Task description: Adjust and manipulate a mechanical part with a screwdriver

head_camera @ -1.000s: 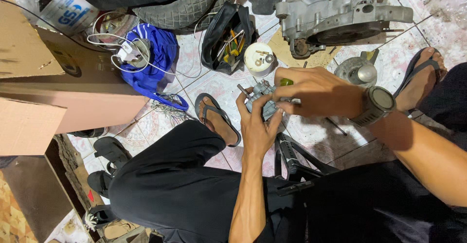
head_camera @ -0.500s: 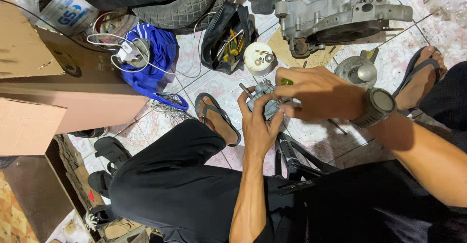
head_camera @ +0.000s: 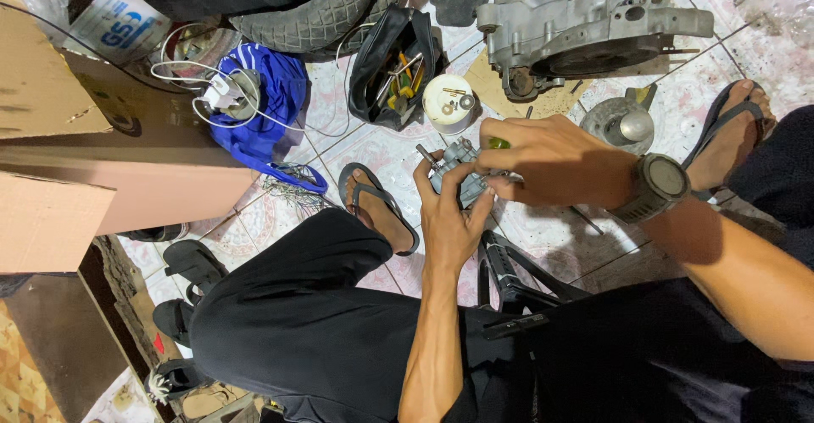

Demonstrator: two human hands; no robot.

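My left hand (head_camera: 448,216) grips a small grey metal carburettor (head_camera: 458,177) from below, fingers wrapped around its body. My right hand (head_camera: 547,162), with a dark watch (head_camera: 657,186) on the wrist, is closed over the part's right side and holds a tool with a green handle (head_camera: 498,143) against it. Most of the part is hidden by both hands. I sit on the floor in black trousers with sandalled feet to either side.
A grey engine casing (head_camera: 585,20) lies on cardboard ahead. A white round container (head_camera: 448,102) with small parts, an open black tool bag (head_camera: 394,67), a blue cloth (head_camera: 267,109) with a white cable, a tyre (head_camera: 309,16) and cardboard boxes (head_camera: 76,169) surround me.
Both hands stay on the metal part with only slight shifts of the fingers. Nothing else has moved.
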